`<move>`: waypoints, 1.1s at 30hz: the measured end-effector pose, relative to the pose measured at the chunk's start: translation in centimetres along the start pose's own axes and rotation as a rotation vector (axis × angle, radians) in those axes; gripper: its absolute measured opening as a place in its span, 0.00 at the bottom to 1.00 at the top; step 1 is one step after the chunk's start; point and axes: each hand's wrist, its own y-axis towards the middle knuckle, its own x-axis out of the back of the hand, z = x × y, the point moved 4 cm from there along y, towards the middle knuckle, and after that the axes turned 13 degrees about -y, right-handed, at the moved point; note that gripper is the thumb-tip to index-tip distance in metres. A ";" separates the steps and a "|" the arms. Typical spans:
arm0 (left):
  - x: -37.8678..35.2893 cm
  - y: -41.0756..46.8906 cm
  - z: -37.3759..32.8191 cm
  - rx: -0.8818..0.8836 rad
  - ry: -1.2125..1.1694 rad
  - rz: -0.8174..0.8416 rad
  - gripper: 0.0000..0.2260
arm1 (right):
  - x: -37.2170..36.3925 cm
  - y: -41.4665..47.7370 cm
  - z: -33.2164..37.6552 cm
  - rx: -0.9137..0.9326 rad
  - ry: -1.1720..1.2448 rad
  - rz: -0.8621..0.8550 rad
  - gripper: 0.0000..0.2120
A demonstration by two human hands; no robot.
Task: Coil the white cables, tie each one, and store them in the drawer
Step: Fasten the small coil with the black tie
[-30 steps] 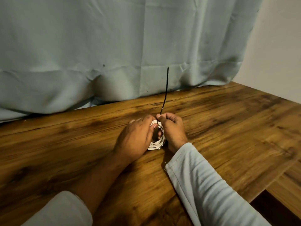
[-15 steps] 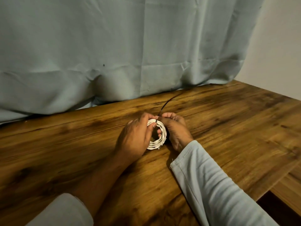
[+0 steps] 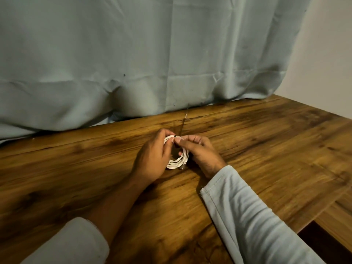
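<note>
- Wooden table [image 3: 257,149] fills most of the head view, with a pale blue curtain [image 3: 152,54] hanging to its far edge and a bare wall [image 3: 327,54] to the right.
- Both hands meet mid-table on one coiled white cable [image 3: 178,161], which stands on edge between the palms.
- The left hand [image 3: 152,157] curls its fingers round the coil's left side, with its thumb near the top strands.
- The right hand [image 3: 200,155] pinches with thumb and forefinger at the top of the coil, just beside the left thumb. Its other fingers are curled in behind the coil's right side.
- A black tie [image 3: 174,136] crosses the strands right at that pinch. Its thin tail runs up from the fingers toward the curtain, blurred.
- Below the grip, the coil's lower arc shows several strands, down at the wood.
- A pale sleeve [image 3: 247,216] covers the right forearm, and the left forearm is bare.
</note>
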 end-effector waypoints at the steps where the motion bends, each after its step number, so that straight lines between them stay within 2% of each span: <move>1: 0.0 0.1 0.2 0.020 -0.012 0.003 0.06 | -0.2 0.0 -0.1 0.008 -0.007 0.024 0.15; 4: -0.1 0.1 0.2 0.048 -0.049 0.035 0.07 | -0.4 0.2 -0.4 0.028 -0.047 0.005 0.14; 9: -0.2 0.3 0.3 0.126 -0.158 0.092 0.06 | -0.5 0.3 -0.9 0.093 -0.141 -0.072 0.08; 15: 0.2 0.5 1.0 0.265 -0.284 0.044 0.09 | -0.2 0.0 -0.4 0.185 -0.342 -0.175 0.05; 19: -0.1 0.6 1.0 0.278 -0.264 0.050 0.11 | -0.2 -0.2 0.1 0.328 -0.424 -0.305 0.10; 23: -0.3 0.6 1.0 0.260 -0.251 0.079 0.10 | -0.1 -0.2 0.6 0.427 -0.517 -0.352 0.03; 27: -0.6 0.4 0.8 0.170 -0.147 0.121 0.09 | 0.1 -0.1 0.5 0.376 -0.474 -0.359 0.03; 33: -1.1 0.1 -0.3 -0.012 0.209 0.160 0.08 | -0.1 0.0 0.2 0.155 -0.264 -0.389 0.12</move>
